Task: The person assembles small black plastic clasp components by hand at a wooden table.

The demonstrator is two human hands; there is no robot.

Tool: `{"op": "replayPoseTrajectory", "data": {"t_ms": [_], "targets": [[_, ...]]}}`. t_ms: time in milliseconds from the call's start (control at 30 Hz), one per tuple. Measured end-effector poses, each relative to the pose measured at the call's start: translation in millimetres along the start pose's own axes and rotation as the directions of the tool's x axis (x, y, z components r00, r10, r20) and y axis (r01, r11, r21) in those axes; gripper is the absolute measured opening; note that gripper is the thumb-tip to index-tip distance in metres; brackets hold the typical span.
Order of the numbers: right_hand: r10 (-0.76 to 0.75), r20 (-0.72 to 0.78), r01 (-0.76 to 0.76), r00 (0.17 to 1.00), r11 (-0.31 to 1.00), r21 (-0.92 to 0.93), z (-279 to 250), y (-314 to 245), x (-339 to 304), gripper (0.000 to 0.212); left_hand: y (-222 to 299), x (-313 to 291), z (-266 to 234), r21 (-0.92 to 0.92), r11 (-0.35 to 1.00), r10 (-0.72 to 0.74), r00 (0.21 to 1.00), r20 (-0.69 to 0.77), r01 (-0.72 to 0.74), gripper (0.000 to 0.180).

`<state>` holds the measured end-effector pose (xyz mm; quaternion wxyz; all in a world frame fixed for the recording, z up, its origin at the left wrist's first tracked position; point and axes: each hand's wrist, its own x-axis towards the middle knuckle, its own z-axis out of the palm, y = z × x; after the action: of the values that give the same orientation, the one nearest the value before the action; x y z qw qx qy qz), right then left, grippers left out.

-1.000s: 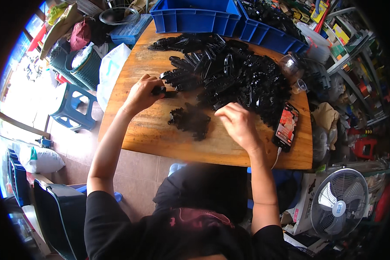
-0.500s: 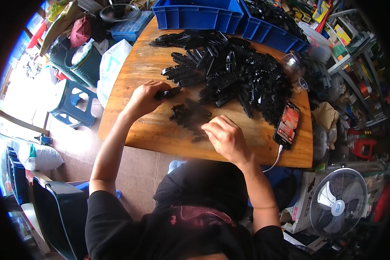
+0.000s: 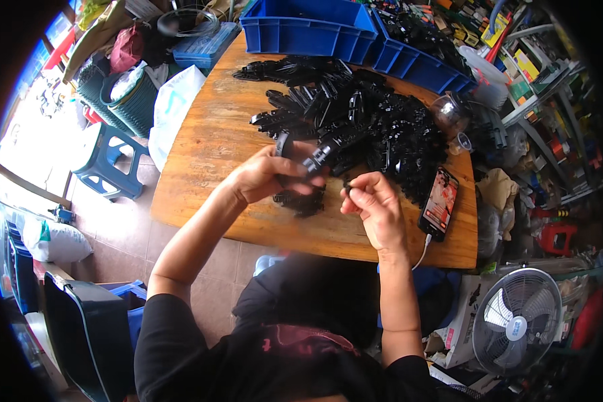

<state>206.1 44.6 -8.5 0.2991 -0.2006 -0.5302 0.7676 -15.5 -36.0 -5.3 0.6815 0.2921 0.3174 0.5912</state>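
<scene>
Both hands raised off wooden table [image 3: 201, 154], left hand [image 3: 264, 177] fingers grasping black plastic part [image 3: 317, 157] angled up-right, right hand [image 3: 375, 204] pinching small piece [image 3: 348, 185]

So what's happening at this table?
A person sits at a wooden table heaped with black plastic parts. The left hand holds one long black part up off the table, and the right hand pinches a small black piece beside it. A phone lies to the right.

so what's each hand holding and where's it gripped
The left hand holds a long black plastic part, gripped around its lower end. The right hand pinches a small black piece between its fingertips; which part of it cannot be told.
</scene>
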Motion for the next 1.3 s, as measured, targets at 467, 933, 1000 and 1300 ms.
{"op": "replayPoseTrajectory", "data": {"t_ms": [467,933,1000,1300], "targets": [[-0.371,-0.013,0.322,0.929,0.824,-0.466,-10.7,-12.2,-2.3,0.018,-21.8,15.6,45.4,0.314,0.949,0.023,0.997,-0.068,0.000,0.050],[-0.385,0.119,0.356,0.915,0.633,-0.688,0.4,-16.9,-6.8,0.009,-32.3,11.9,43.6,0.435,0.900,0.086,0.992,-0.097,-0.035,0.043],[-0.380,0.179,0.377,0.907,0.549,-0.746,8.7,-18.6,-6.6,0.006,-34.3,10.3,40.2,0.468,0.883,0.101,0.989,-0.108,-0.039,0.045],[-0.456,0.225,0.411,0.861,0.364,-0.836,11.5,-16.8,-6.5,0.012,-29.2,0.2,54.4,0.808,0.587,0.185,0.980,-0.068,-0.055,0.045]]}}
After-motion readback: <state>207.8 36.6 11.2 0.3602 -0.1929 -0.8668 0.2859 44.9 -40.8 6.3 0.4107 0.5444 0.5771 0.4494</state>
